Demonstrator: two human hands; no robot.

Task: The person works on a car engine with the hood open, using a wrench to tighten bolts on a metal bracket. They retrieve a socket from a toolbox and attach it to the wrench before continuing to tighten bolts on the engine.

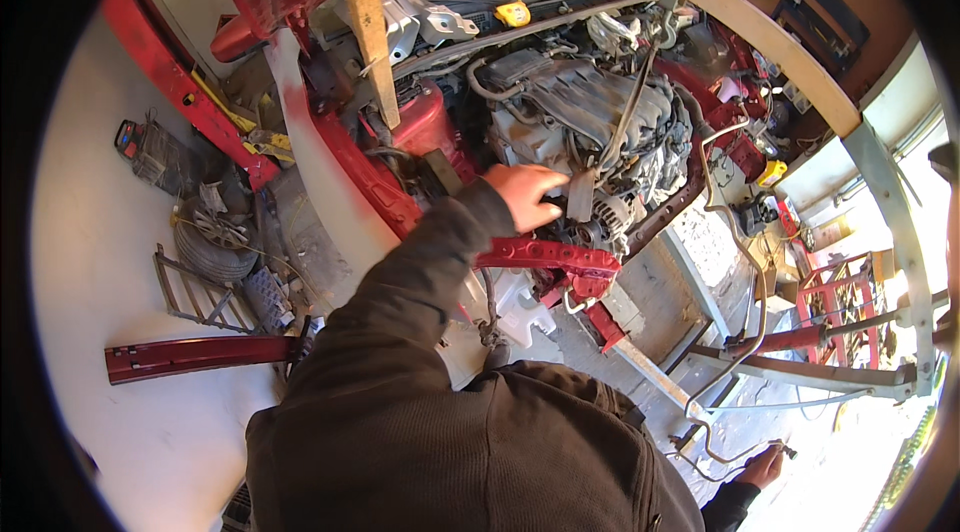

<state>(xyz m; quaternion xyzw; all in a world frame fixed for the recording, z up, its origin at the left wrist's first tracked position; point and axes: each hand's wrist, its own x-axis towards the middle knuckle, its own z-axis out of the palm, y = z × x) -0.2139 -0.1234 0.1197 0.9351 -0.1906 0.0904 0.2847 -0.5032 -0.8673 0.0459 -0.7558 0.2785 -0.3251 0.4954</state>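
The left hand (525,194) reaches out over the front of a red car with its hood up, and its fingers are curled close around a dark strap or belt (582,194) just in front of the alternator (608,215). How firmly they pinch it cannot be told, since the fingertips are hidden behind the hand.

The strap lies at about three o'clock from that hand, touching the fingers. Its long axis runs up toward one o'clock, across the grey engine (590,112), to a metal hook (664,20) hanging from the pale hoist beam (770,37).

The right hand (762,467) is well apart, down at about five o'clock from the engine, near the hoist's base. It is closed narrowly on a thin bent metal line (720,232), whose end sticks out past the fingers. That line climbs up along the engine's right side.

So the left hand is much the nearer one to the strap and engine. A wooden prop (366,22) stands at eleven o'clock from the left hand, beside the red front crossmember (545,254) below it.
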